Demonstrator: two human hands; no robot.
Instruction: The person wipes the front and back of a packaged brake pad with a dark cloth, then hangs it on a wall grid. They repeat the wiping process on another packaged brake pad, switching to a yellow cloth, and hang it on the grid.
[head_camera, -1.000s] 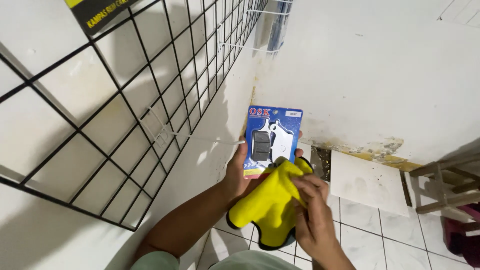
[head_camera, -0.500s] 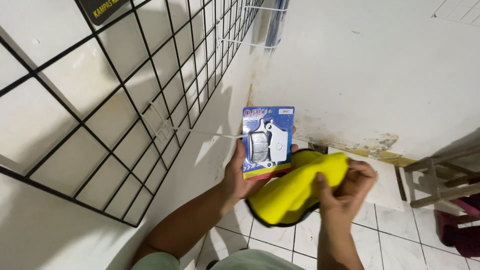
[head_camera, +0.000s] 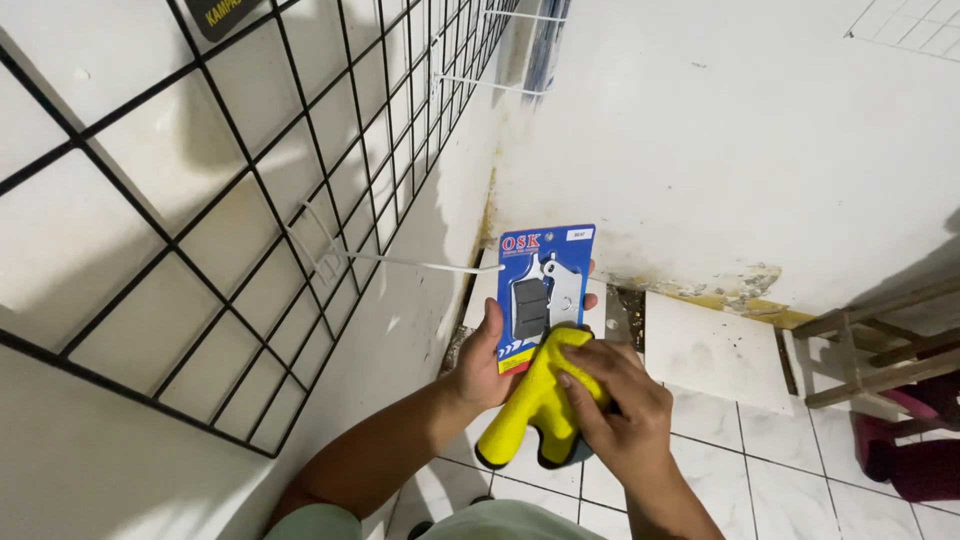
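right hand (head_camera: 620, 410) now presses yellow cloth (head_camera: 540, 405) onto package (head_camera: 540, 295).

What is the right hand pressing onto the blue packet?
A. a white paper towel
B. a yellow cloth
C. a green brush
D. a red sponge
B: the right hand pushes a yellow cloth against the lower part of the blue packet, which the left hand holds up by its edge.
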